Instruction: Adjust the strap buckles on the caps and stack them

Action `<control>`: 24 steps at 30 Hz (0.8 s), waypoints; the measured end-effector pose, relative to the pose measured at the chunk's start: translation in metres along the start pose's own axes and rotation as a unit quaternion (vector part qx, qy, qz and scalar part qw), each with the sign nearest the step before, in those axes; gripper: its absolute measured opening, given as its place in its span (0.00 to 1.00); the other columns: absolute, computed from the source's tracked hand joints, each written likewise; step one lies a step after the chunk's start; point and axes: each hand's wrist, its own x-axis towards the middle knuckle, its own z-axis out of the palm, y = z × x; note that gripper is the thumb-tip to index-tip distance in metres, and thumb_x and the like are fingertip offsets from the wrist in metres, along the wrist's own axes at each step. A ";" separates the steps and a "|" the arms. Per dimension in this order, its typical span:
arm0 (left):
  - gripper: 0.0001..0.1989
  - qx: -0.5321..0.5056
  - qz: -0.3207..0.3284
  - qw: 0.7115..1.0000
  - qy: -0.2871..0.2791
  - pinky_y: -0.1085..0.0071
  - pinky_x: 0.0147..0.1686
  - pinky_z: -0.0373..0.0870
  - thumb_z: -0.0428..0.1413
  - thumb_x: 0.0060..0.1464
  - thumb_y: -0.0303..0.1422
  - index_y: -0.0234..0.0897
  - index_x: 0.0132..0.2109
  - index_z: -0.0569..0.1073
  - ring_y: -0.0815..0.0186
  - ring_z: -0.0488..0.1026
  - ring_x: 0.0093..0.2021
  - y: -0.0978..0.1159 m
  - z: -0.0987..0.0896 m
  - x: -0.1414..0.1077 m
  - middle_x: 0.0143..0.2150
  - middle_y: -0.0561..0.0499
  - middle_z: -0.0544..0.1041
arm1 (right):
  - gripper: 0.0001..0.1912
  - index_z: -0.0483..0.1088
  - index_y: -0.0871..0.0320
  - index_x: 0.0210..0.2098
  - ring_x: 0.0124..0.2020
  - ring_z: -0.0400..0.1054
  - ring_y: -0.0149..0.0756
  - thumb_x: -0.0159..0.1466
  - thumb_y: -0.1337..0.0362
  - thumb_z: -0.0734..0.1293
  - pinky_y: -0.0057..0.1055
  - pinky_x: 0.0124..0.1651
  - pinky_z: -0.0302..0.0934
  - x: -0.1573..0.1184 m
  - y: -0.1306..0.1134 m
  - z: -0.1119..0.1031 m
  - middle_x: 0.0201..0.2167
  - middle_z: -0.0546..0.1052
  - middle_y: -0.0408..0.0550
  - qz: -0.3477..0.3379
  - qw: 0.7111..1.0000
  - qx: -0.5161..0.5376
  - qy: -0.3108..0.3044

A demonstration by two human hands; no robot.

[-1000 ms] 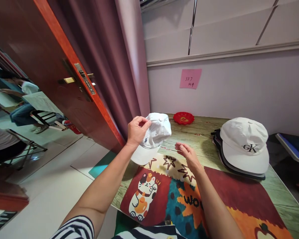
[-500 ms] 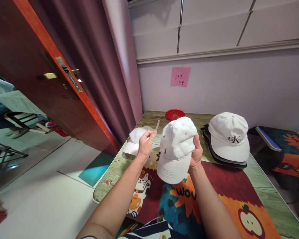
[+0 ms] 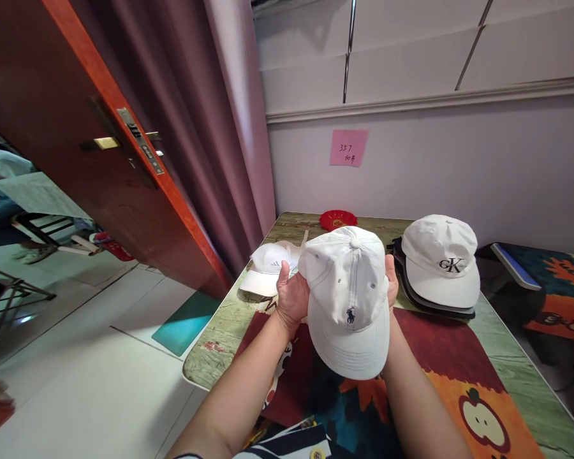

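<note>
A white cap (image 3: 349, 280) with a small dark rider logo is held up over the table, its brim pointing down toward me. My left hand (image 3: 293, 296) supports its left side, thumb up and apart, fingertips hidden behind the cap. On the other side my right hand (image 3: 391, 280) holds the edge, mostly covered by the cap. Another white cap (image 3: 266, 264) with a faint logo lies on the table to the left. To the right, a white cap with a CK-like logo (image 3: 441, 258) tops a stack of darker caps (image 3: 459, 312).
A colourful mat (image 3: 440, 344) covers part of the wood-patterned table (image 3: 210, 350). At the back sits a red dish (image 3: 337, 220), below a pink note (image 3: 348, 148) on the wall. A door (image 3: 138, 217) and purple curtain stand at left.
My left hand has left the thin strap by the left cap and moved right to the held cap. That cap has turned to face me, its logo now centred.
</note>
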 end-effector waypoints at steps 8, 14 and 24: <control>0.43 0.041 -0.020 0.999 0.018 0.50 0.59 0.67 0.42 0.56 0.66 0.36 0.59 0.73 0.45 0.71 0.61 0.011 0.006 -0.001 0.53 0.40 0.80 | 0.44 0.75 0.53 0.51 0.62 0.67 0.57 0.60 0.26 0.51 0.58 0.62 0.60 0.005 -0.009 -0.004 0.48 0.81 0.54 0.025 0.998 -0.040 -0.033; 0.30 0.116 -0.076 0.990 0.018 0.56 0.50 0.74 0.57 0.54 0.58 0.34 0.45 0.78 0.50 0.79 0.48 0.037 -0.007 0.028 0.43 0.39 0.82 | 0.16 0.75 0.51 0.40 0.52 0.74 0.49 0.58 0.50 0.72 0.48 0.57 0.67 0.022 -0.025 -0.036 0.43 0.82 0.47 -0.054 0.991 -0.063 0.102; 0.08 0.442 0.057 0.895 -0.031 0.70 0.40 0.70 0.60 0.45 0.28 0.36 0.36 0.78 0.65 0.74 0.36 0.047 -0.015 0.050 0.35 0.51 0.79 | 0.16 0.74 0.57 0.42 0.39 0.71 0.40 0.54 0.62 0.71 0.33 0.44 0.66 0.009 -0.053 -0.065 0.37 0.79 0.46 -0.076 0.910 -0.408 0.015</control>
